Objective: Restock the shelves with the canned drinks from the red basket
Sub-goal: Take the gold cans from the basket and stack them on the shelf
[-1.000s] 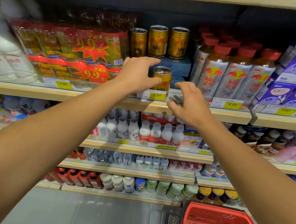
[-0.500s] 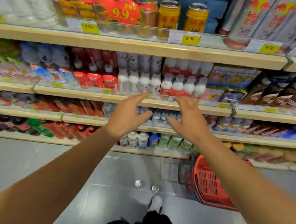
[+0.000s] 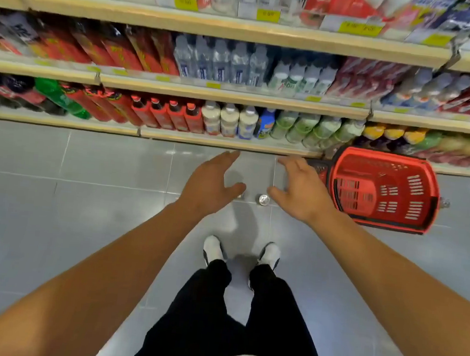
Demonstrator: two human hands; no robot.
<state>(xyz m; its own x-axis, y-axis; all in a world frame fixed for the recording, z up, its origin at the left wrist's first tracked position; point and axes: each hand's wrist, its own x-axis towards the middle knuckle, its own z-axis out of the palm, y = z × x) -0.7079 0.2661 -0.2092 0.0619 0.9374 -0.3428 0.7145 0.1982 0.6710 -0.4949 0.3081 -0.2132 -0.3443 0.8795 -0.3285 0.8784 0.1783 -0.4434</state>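
- Nothing is gripped: both hands are held out bare, the left hand [image 3: 209, 188] and the right hand [image 3: 301, 191] with fingers spread and loose, palms turned toward each other.
- A second ago those hands were up at the top shelf beside the gold cans; now they have been lowered toward the floor, and the view has been tipped down with them. That placement is judged done, and the next pick-up is being lined up.
- Nearest, black trousers and white shoes [image 3: 269, 254] are seen planted on the grey floor tiles [image 3: 80, 220].
- Between the two hands, a can [image 3: 263, 199] is seen standing on the floor, its silver top up; a second one is mostly hidden behind the left thumb.
- Just right of the right hand, the red basket [image 3: 424, 196] is set on the floor against the shelving, and no cans can be made out inside it.
- Farther on, the bottom shelf [image 3: 225, 142] is packed with bottles.
- Nothing is seen barring the reach; only the left thumb is laid across the line to the hidden can.
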